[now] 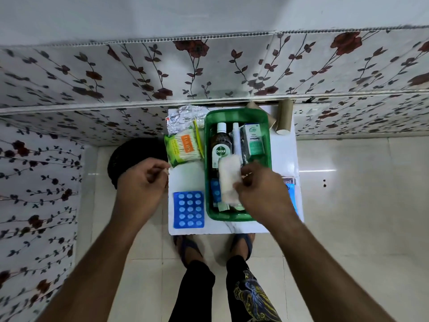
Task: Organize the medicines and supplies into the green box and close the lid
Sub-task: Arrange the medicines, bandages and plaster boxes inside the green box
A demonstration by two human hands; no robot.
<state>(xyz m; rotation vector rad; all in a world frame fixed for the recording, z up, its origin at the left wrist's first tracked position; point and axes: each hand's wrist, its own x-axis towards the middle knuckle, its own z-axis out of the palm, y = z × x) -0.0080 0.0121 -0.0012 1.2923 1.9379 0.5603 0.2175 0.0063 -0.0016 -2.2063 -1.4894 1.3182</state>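
green box (267, 135) holds dettol bottle (221, 147), gauze (228, 180)

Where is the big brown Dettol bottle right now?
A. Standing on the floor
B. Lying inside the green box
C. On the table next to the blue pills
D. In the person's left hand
B: the Dettol bottle lies flat inside the green box, beside a white-and-green carton, while the blue pill strip sits outside on the white table.
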